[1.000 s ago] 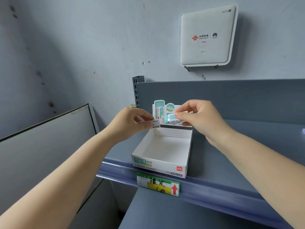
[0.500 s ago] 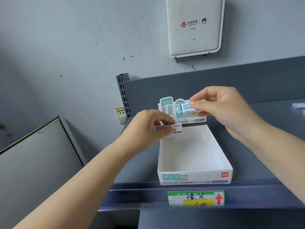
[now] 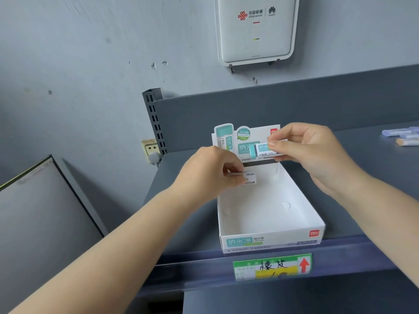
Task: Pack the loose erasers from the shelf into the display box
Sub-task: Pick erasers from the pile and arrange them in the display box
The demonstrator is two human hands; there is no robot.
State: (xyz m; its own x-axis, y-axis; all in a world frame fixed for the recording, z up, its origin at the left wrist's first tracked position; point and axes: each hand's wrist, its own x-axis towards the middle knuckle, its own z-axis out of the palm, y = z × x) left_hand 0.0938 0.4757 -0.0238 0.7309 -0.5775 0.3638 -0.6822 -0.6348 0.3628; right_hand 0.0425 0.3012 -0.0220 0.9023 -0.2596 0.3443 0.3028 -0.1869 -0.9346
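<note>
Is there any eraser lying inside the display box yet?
No: the display box shows only its bare white floor, and both erasers are in the hands above it.

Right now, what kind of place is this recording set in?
Probably a small stationery shop or its stockroom: a grey metal retail shelf with a handwritten price label on its front rail, and a branded eraser display box being stocked. A wifi router hangs on the wall.

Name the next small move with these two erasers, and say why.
Probably lower the left hand and set its eraser against the back wall of the display box. It already hovers over the bare floor there; the right hand holds its eraser higher.
</note>
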